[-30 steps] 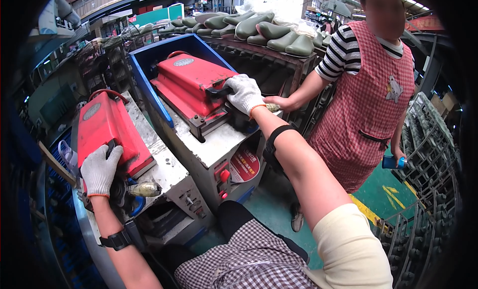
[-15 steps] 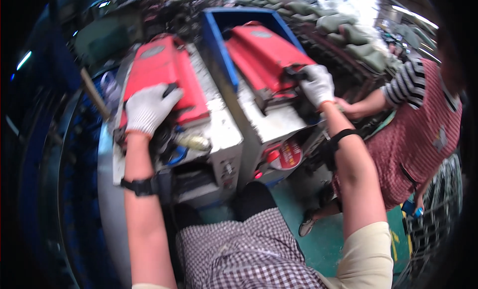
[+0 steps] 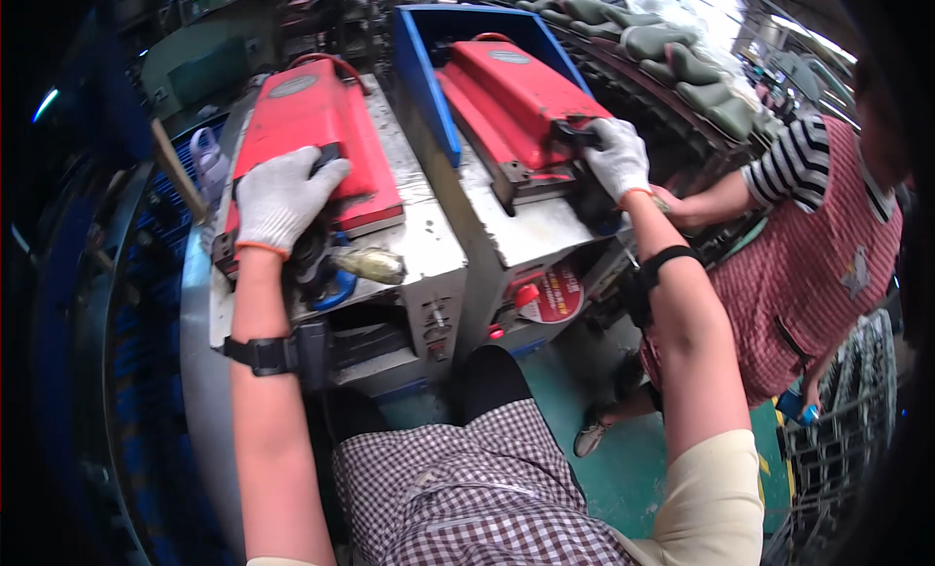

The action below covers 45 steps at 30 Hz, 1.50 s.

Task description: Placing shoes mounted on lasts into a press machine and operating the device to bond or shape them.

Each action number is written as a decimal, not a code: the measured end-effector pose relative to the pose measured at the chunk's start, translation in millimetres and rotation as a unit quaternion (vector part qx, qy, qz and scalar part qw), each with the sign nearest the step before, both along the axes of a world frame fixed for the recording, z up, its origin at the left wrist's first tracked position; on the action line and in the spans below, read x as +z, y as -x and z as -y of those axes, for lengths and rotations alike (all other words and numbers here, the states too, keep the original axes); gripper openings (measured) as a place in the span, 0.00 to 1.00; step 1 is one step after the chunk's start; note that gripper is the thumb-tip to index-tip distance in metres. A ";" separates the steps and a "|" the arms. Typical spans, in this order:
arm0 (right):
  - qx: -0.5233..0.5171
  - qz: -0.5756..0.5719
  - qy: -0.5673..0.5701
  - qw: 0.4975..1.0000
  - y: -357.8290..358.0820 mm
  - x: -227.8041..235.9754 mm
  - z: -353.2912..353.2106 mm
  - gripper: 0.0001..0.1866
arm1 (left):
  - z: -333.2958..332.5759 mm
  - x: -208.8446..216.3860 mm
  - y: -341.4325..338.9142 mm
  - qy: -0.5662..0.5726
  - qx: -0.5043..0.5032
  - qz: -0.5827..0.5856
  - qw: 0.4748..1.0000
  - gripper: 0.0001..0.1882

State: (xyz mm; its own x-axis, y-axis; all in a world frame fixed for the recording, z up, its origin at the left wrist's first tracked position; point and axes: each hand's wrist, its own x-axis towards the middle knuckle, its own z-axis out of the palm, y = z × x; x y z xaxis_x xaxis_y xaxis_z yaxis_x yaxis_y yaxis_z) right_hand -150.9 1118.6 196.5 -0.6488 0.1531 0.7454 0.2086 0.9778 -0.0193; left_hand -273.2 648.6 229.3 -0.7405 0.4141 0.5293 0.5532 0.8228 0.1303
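Observation:
Two red machine covers, a left cover (image 3: 302, 113) and a right cover (image 3: 526, 89), lie side by side on white metal bodies. My left hand (image 3: 282, 198), in a white knitted glove, is closed at the near end of the left cover, its thumb beside a black handle (image 3: 329, 157); the palm hides part of the grip. Also gloved, my right hand (image 3: 617, 160) grips a black handle (image 3: 575, 135) at the right cover's near corner. Under my left hand sit a blue part (image 3: 336, 291) and a yellowish wrapped piece (image 3: 370, 265).
A co-worker (image 3: 808, 235) in a red checked apron stands close on the right, one hand (image 3: 672, 206) near my right wrist. Behind the right cover rises a blue panel (image 3: 429, 89). Green padded pieces (image 3: 682, 74) line the back right. Red buttons (image 3: 526, 295) show on the machine front.
The machines have shifted slightly up and left in the picture, which is sharper now. Both my hands stay at the covers' handles.

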 end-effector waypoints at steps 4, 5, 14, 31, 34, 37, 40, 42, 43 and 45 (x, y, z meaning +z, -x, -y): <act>-0.017 -0.004 -0.017 1.000 -0.9 -0.1 -1.1 0.07 | 0.7 -9.6 4.8 -0.046 -0.042 -0.045 0.997 0.24; -0.010 0.000 -0.008 1.000 -0.9 0.2 -1.4 0.07 | 0.2 -11.4 6.3 -0.049 -0.041 -0.052 0.997 0.24; -0.040 0.030 0.002 0.999 -4.9 6.0 3.8 0.13 | -0.4 -14.1 -4.5 -0.043 -0.042 -0.107 0.992 0.16; 0.051 -0.044 0.020 0.998 1.4 -7.9 -7.2 0.15 | 1.4 11.5 -13.3 0.016 0.015 0.032 0.999 0.24; 0.051 -0.045 0.001 0.998 0.0 -6.5 -6.8 0.15 | 2.8 25.2 -7.2 0.057 0.022 0.140 0.988 0.32; 0.030 -0.019 0.009 0.999 -1.2 -3.3 -5.1 0.16 | 3.4 24.2 -2.4 0.068 0.008 0.120 0.990 0.32; 0.011 0.006 0.003 1.000 -1.2 -2.4 -3.0 0.17 | 3.2 15.3 1.3 0.060 -0.003 0.088 0.994 0.29; 0.008 0.007 0.002 1.000 -0.5 -1.9 -1.5 0.17 | 3.8 8.9 1.0 0.043 0.002 0.059 0.997 0.28; 0.003 0.007 0.001 1.000 -0.7 -2.0 -0.6 0.18 | 3.7 5.8 -0.3 0.041 0.004 0.048 0.998 0.28; 0.005 0.011 -0.006 1.000 -0.8 -0.6 1.3 0.15 | 4.0 3.4 -3.4 0.030 0.006 0.034 0.999 0.27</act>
